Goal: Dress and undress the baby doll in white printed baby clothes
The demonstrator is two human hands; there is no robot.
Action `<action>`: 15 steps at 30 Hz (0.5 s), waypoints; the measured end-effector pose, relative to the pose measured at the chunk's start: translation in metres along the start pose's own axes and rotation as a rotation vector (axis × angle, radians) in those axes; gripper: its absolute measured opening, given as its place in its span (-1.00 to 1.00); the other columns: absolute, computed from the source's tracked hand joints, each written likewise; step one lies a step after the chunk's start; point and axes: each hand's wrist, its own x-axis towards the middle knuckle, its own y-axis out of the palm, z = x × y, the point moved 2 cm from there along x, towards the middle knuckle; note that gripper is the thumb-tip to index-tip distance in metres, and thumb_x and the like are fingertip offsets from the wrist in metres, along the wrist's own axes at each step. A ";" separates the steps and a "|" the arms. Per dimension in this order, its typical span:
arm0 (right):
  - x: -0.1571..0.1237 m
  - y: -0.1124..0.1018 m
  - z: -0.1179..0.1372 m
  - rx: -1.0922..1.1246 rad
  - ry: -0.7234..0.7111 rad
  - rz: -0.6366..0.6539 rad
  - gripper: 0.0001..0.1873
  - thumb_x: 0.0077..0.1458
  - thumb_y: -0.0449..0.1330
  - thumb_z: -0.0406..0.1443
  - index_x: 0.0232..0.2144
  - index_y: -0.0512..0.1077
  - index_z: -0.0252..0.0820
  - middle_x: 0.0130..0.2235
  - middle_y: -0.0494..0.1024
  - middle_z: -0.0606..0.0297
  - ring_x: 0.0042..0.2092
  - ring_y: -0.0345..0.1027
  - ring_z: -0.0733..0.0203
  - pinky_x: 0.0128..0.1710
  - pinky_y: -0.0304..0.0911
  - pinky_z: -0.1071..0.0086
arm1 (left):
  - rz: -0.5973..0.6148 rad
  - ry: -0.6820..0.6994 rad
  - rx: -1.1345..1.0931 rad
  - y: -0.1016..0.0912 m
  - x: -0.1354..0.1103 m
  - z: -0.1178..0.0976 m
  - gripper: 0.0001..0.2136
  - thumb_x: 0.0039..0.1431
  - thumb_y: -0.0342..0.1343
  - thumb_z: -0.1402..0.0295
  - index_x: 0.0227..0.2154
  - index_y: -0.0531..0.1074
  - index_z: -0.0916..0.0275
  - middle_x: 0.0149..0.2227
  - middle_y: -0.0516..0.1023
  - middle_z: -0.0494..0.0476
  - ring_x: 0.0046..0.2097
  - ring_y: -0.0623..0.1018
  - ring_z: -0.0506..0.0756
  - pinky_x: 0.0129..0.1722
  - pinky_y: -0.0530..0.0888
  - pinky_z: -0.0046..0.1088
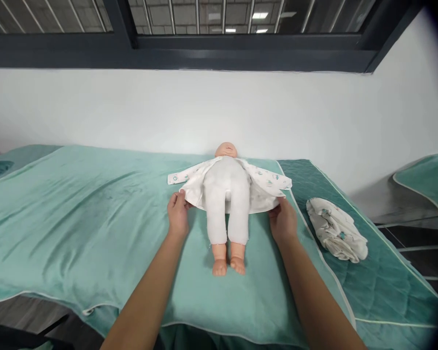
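Observation:
On its back lies a baby doll (227,194) with a white cloth body, its head towards the wall and its bare feet towards me. A white baby shirt (264,182) with small green prints is spread open under it, the sleeves stretched out to both sides. My left hand (178,212) pinches the shirt's lower left corner. The lower right corner is gripped by my right hand (282,218), its fingertips partly hidden under the cloth. Whether the doll's arms are inside the sleeves I cannot tell.
A green sheet (76,218) covers the bed. To the right, a folded white printed cloth bundle (336,229) rests on a darker green quilted cover (379,277). Behind the bed are a white wall (149,112) and a dark-framed barred window (204,53).

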 end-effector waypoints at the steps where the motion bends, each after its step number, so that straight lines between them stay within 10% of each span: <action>1: 0.002 -0.004 0.000 0.095 0.024 -0.027 -0.70 0.09 0.19 -0.09 -0.25 0.42 -0.20 -0.25 0.54 0.30 -0.23 0.41 0.22 -0.25 0.35 0.36 | -0.020 -0.007 -0.049 -0.001 0.000 -0.001 -0.68 0.14 0.15 0.14 -0.55 0.20 0.21 -0.57 0.22 -0.10 -0.51 0.32 -0.06 -0.49 0.37 -0.51; 5: -0.012 -0.012 0.003 0.166 0.067 -0.013 -0.74 0.09 0.22 -0.09 -0.31 0.39 -0.16 -0.31 0.51 0.34 -0.30 0.41 0.27 -0.29 0.38 0.39 | -0.001 0.039 0.024 -0.002 -0.006 -0.004 -0.65 0.18 0.10 0.18 -0.60 0.15 0.20 -0.61 0.16 -0.10 -0.57 0.25 -0.07 -0.57 0.24 -0.54; 15: -0.057 -0.080 0.052 -0.844 -0.481 0.191 -0.76 0.10 0.21 -0.16 -0.18 0.47 -0.09 0.06 0.42 0.17 0.13 0.26 0.01 0.21 0.13 -0.04 | -0.019 0.202 0.431 -0.003 -0.022 -0.017 -0.56 0.25 0.03 0.17 -0.63 -0.01 0.21 -0.59 -0.03 -0.08 -0.50 0.06 -0.05 -0.51 0.07 -0.51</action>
